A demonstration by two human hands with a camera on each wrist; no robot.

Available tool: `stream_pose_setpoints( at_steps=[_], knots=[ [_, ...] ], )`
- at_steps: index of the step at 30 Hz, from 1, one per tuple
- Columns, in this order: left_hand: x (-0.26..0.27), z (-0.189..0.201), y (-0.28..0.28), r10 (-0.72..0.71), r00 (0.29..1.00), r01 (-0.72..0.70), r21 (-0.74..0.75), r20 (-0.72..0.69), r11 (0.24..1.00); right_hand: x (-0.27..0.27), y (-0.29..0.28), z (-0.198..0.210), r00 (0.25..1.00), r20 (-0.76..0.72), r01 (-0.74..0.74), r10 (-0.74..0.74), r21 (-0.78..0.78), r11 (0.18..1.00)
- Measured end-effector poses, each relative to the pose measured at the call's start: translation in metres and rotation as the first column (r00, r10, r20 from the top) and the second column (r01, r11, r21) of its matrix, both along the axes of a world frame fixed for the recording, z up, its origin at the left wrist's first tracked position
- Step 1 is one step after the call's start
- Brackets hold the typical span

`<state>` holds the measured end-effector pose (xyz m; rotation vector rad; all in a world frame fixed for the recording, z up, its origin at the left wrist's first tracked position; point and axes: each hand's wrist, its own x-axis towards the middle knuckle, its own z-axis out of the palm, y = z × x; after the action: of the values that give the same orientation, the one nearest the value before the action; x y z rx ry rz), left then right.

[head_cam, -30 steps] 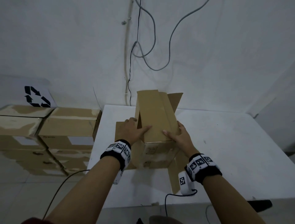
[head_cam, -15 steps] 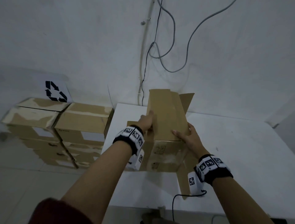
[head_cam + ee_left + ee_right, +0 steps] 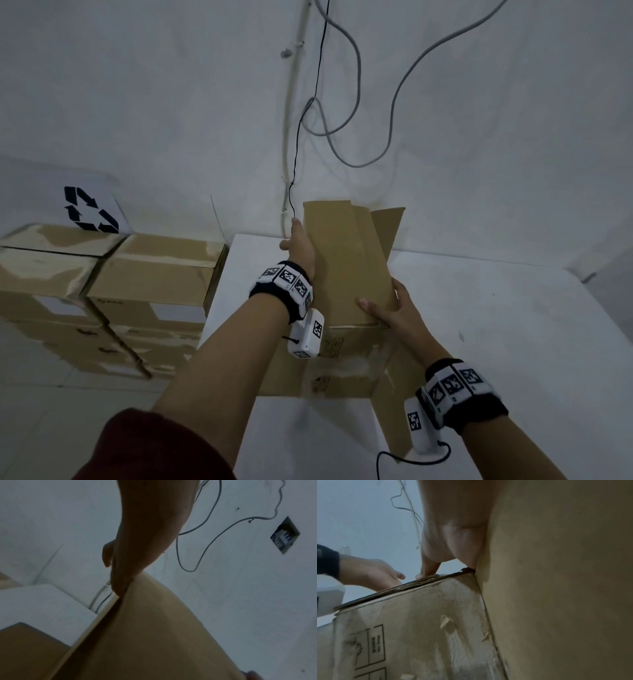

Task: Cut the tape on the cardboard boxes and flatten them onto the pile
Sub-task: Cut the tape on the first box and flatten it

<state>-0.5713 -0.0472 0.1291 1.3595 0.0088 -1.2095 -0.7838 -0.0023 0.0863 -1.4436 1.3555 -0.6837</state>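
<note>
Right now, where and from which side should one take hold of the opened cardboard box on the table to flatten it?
Probably take the cardboard box by its long side edges, one hand from each side, where the left hand and right hand already touch. Its flaps stand open, so the sides can likely fold flat.

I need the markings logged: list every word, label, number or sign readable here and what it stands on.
Black recycling arrows, no words: white sign on the wall.
Handling pictograms with vertical print, too blurred to read: side of the cardboard box.
Blank white labels: stacked boxes.
Black-and-white square code markers, no text: wristbands.
</note>
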Motion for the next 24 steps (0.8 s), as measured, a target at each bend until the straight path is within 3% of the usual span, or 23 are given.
stream_pose_setpoints(
  at_steps=[4,6,7,9,11,13,16,17,19,22,24],
  knots=[
    [-0.013,0.003,-0.007,0.031,0.942,-0.027,-0.016,0.336,1.000,-0.004,-0.007,0.001,1.000,-0.010,-0.025,0.025,0.028,0.999],
    [0.002,0.002,-0.012,0.135,0.827,-0.093,-0.105,0.546,0.990,-0.004,-0.010,-0.001,0.999,-0.020,-0.034,0.035,0.036,0.999],
    [0.010,0.003,-0.017,0.110,0.763,-0.043,-0.119,0.637,0.992,-0.004,-0.013,-0.002,0.999,-0.021,-0.039,0.040,0.037,0.999],
    [0.021,-0.001,-0.026,-0.159,0.767,0.233,-0.039,0.622,0.972,-0.001,-0.020,-0.006,0.998,-0.035,-0.045,0.047,0.037,0.998],
    [0.026,-0.014,-0.031,-0.438,0.752,0.472,0.061,0.493,0.879,0.003,-0.031,-0.011,0.995,-0.078,-0.052,0.055,0.045,0.998],
    [0.020,-0.022,-0.023,-0.561,0.622,0.604,0.122,0.546,0.788,0.008,-0.045,-0.014,0.987,-0.147,-0.059,0.065,0.047,0.997],
    [0.008,-0.045,-0.007,-0.704,0.252,0.672,0.403,0.664,0.621,0.018,-0.064,-0.019,0.948,-0.310,-0.066,0.065,0.006,0.998],
    [0.005,-0.052,0.001,-0.741,0.180,0.657,0.482,0.647,0.580,0.022,-0.068,-0.021,0.925,-0.375,-0.084,0.068,-0.025,0.996],
    [0.003,-0.068,0.010,-0.771,0.163,0.623,0.541,0.616,0.565,0.030,-0.075,-0.027,0.865,-0.492,-0.150,0.101,-0.060,0.987],
    [0.006,-0.087,0.023,-0.745,0.212,0.616,0.505,0.632,0.605,0.036,-0.081,-0.041,0.793,-0.562,-0.257,0.237,0.044,0.965],
    [0.014,-0.102,0.030,-0.765,0.276,0.667,0.458,0.582,0.588,0.033,-0.081,-0.054,0.744,-0.561,-0.341,0.362,0.147,0.929]
  ],
)
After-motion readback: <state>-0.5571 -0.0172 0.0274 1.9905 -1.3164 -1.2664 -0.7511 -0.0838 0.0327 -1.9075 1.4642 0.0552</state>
